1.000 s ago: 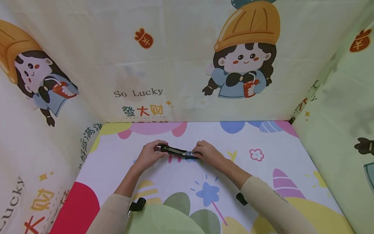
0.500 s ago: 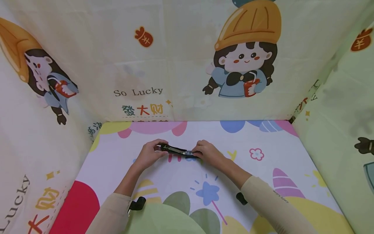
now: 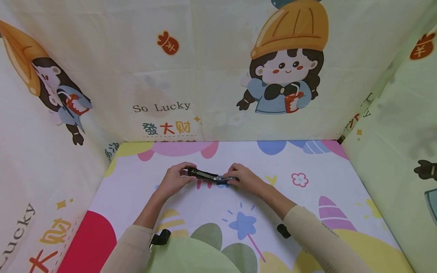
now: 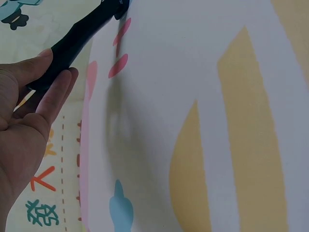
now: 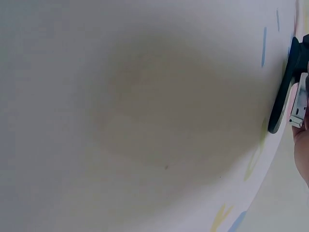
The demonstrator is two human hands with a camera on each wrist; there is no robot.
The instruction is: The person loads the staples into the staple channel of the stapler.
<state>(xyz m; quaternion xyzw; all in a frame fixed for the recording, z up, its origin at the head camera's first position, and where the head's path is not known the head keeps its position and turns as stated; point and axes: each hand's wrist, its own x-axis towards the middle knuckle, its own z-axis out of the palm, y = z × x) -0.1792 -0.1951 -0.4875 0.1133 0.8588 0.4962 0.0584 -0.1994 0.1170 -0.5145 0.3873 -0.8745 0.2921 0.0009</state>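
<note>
A black stapler [image 3: 204,175] is unfolded between my hands over the far middle of the table. The left hand [image 3: 176,181] grips its black top arm, with thumb and fingers round the end; the left wrist view shows that dark arm [image 4: 72,46] slanting upward. My right hand [image 3: 246,179] pinches the metal staple magazine at the other end. In the right wrist view the silver magazine [image 5: 300,102] stands apart from the black base [image 5: 281,99], a narrow gap between them. Most of the right hand [image 5: 302,152] lies outside that view.
A white tabletop cover [image 3: 280,201] with coloured prints lies under the stapler. Printed cloth walls [image 3: 218,76] enclose the table at the back and both sides. Black wrist-worn pieces show beside both sleeves.
My right fingers have shifted slightly on the stapler, and the silver magazine's end now shows past them. The left hand has stayed in place.
</note>
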